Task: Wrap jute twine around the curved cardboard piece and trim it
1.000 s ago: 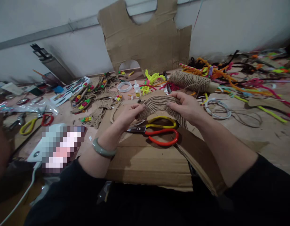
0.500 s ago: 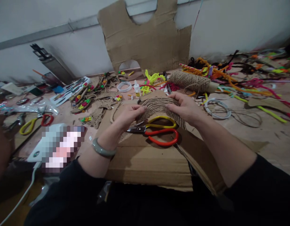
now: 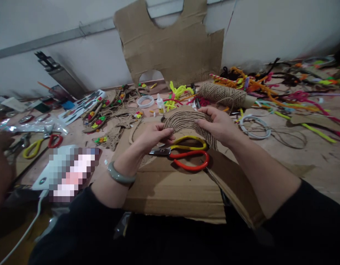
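An arch-shaped piece covered in curved rows of brown twine (image 3: pixel 183 120) spans the space between my hands. My left hand (image 3: pixel 153 138) pinches its left end, thumb and fingers together. At the other side my right hand (image 3: pixel 221 127) grips the arch, thumb on the front and fingers behind the top edge. Just below lie scissors (image 3: pixel 189 152) with one yellow and one red handle, resting on cardboard (image 3: pixel 172 195). Behind the arch stands a small white glue bottle (image 3: pixel 160 104). A spool of twine (image 3: pixel 222 94) lies beyond my right hand.
Twine shapes with bright beads (image 3: pixel 98 117) lie left of centre. A power bank and a phone (image 3: pixel 73 175) rest at the left, near a second pair of scissors (image 3: pixel 34 147). Another person's hand (image 3: pixel 1 158) is at the left edge. Coloured pipe cleaners (image 3: pixel 269 92) pile up at the right.
My left hand has slid slightly down the arch's left end, its fingers curling more. The arch's left side shows more fully. My right hand has barely shifted.
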A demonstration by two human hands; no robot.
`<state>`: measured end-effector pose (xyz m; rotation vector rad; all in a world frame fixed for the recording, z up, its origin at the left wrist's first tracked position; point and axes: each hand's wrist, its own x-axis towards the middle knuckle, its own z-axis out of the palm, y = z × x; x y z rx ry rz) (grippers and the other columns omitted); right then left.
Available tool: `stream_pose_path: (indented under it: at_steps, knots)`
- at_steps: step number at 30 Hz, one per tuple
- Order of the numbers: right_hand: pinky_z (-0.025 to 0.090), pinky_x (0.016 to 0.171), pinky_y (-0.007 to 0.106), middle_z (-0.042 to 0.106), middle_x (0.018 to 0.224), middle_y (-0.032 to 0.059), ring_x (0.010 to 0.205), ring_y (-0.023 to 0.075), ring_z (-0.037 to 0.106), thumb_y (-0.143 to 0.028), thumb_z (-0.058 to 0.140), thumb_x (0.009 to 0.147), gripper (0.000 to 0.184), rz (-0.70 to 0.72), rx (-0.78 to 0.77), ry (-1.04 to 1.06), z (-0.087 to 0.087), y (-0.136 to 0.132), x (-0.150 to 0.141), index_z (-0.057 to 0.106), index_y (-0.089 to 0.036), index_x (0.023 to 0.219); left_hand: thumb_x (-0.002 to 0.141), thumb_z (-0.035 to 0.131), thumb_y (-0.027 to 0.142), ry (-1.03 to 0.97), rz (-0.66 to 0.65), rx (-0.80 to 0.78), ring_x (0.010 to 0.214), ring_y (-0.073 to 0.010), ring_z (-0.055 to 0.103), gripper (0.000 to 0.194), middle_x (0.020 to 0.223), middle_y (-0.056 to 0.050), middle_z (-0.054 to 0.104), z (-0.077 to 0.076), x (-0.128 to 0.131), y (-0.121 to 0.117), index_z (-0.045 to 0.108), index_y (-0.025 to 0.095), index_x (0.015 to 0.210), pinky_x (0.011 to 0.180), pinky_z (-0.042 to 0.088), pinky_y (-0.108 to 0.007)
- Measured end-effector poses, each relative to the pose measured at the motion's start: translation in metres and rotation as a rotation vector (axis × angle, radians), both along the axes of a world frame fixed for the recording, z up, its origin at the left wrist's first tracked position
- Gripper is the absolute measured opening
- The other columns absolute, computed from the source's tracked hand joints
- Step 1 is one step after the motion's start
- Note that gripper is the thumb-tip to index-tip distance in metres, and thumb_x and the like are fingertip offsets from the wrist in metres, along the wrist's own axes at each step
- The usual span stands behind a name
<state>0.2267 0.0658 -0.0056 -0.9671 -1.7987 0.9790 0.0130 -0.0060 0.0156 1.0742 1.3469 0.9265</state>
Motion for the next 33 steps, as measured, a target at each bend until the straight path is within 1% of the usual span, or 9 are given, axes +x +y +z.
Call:
stream_pose_path:
  at_steps: [7, 13, 16, 18, 21, 25, 27, 30, 33]
  knots:
    - [0.053, 0.075, 0.036, 0.068, 0.086, 0.0032, 0.079, 0.0194, 0.063, -0.029, 0.067, 0.072, 0.025, -0.013, -0.07, 0.079, 0.0, 0.002, 0.0, 0.066, -0.019, 0.095, 0.082, 0.069, 0.029, -0.064, 0.008, -0.043, 0.056, -0.0107, 0.064, 0.018, 0.069, -0.005, 0.071, -0.003, -0.002, 0.002, 0.061, 0.013, 0.078, 0.058, 0.05, -0.023]
    - [0.052, 0.072, 0.035, 0.069, 0.086, 0.0025, 0.077, 0.0183, 0.062, -0.03, 0.068, 0.07, 0.028, -0.084, -0.052, 0.106, -0.002, 0.005, 0.001, 0.066, -0.019, 0.095, 0.084, 0.066, 0.023, -0.03, 0.0, -0.018, 0.052, -0.0093, 0.062, 0.02, 0.064, -0.005, 0.069, -0.003, -0.001, 0.003, 0.062, 0.01, 0.069, 0.056, 0.049, -0.021]
    - [0.053, 0.072, 0.035, 0.069, 0.086, 0.0022, 0.076, 0.018, 0.063, -0.03, 0.069, 0.07, 0.03, -0.085, -0.062, 0.123, -0.001, 0.005, 0.002, 0.066, -0.019, 0.097, 0.085, 0.065, 0.022, -0.049, 0.019, -0.008, 0.052, -0.0095, 0.062, 0.018, 0.063, -0.004, 0.068, -0.001, 0.0, 0.002, 0.062, 0.011, 0.072, 0.055, 0.049, -0.021]
    - [0.053, 0.071, 0.035, 0.069, 0.085, 0.0023, 0.075, 0.0178, 0.063, -0.029, 0.069, 0.07, 0.03, -0.087, -0.086, 0.141, -0.001, 0.005, 0.002, 0.065, -0.019, 0.098, 0.085, 0.066, 0.026, -0.075, 0.009, -0.026, 0.053, -0.0102, 0.063, 0.017, 0.066, -0.005, 0.07, 0.0, 0.0, 0.002, 0.063, 0.011, 0.077, 0.056, 0.05, -0.021]
    - [0.053, 0.069, 0.035, 0.069, 0.086, 0.0027, 0.073, 0.0177, 0.063, -0.028, 0.068, 0.07, 0.029, -0.101, -0.117, 0.171, 0.0, 0.006, 0.002, 0.065, -0.019, 0.097, 0.087, 0.064, 0.037, -0.127, -0.005, -0.059, 0.056, -0.0118, 0.066, 0.027, 0.068, -0.007, 0.071, -0.001, -0.004, 0.003, 0.065, 0.01, 0.085, 0.057, 0.051, -0.022]
    - [0.052, 0.067, 0.033, 0.07, 0.085, 0.0023, 0.072, 0.0168, 0.063, -0.029, 0.069, 0.069, 0.028, -0.115, -0.116, 0.196, 0.001, 0.007, 0.003, 0.065, -0.019, 0.096, 0.087, 0.061, 0.048, -0.15, 0.066, -0.035, 0.053, -0.0126, 0.065, 0.039, 0.063, -0.007, 0.07, -0.005, -0.01, 0.006, 0.062, 0.01, 0.079, 0.056, 0.052, -0.023]
    - [0.052, 0.065, 0.031, 0.07, 0.083, 0.0018, 0.07, 0.0159, 0.062, -0.029, 0.069, 0.068, 0.029, -0.113, -0.117, 0.206, 0.001, 0.007, 0.002, 0.065, -0.019, 0.095, 0.083, 0.067, 0.046, -0.119, 0.055, -0.007, 0.053, -0.0125, 0.065, 0.036, 0.063, -0.005, 0.069, -0.005, -0.01, 0.006, 0.061, 0.011, 0.077, 0.056, 0.052, -0.023]
    - [0.052, 0.062, 0.029, 0.07, 0.082, 0.0014, 0.068, 0.015, 0.062, -0.028, 0.07, 0.068, 0.028, -0.103, -0.112, 0.219, 0.0, 0.007, 0.002, 0.066, -0.019, 0.094, 0.075, 0.076, 0.034, -0.046, 0.015, 0.026, 0.055, -0.0103, 0.063, 0.027, 0.063, -0.002, 0.068, -0.004, -0.009, 0.004, 0.061, 0.012, 0.076, 0.059, 0.051, -0.022]
    - [0.051, 0.062, 0.029, 0.07, 0.081, 0.0012, 0.068, 0.0147, 0.062, -0.027, 0.07, 0.069, 0.027, -0.092, -0.116, 0.219, 0.0, 0.007, 0.002, 0.066, -0.019, 0.094, 0.075, 0.075, 0.03, -0.002, 0.016, 0.045, 0.054, -0.0085, 0.061, 0.023, 0.061, 0.0, 0.067, -0.002, -0.007, 0.003, 0.059, 0.013, 0.072, 0.06, 0.051, -0.022]
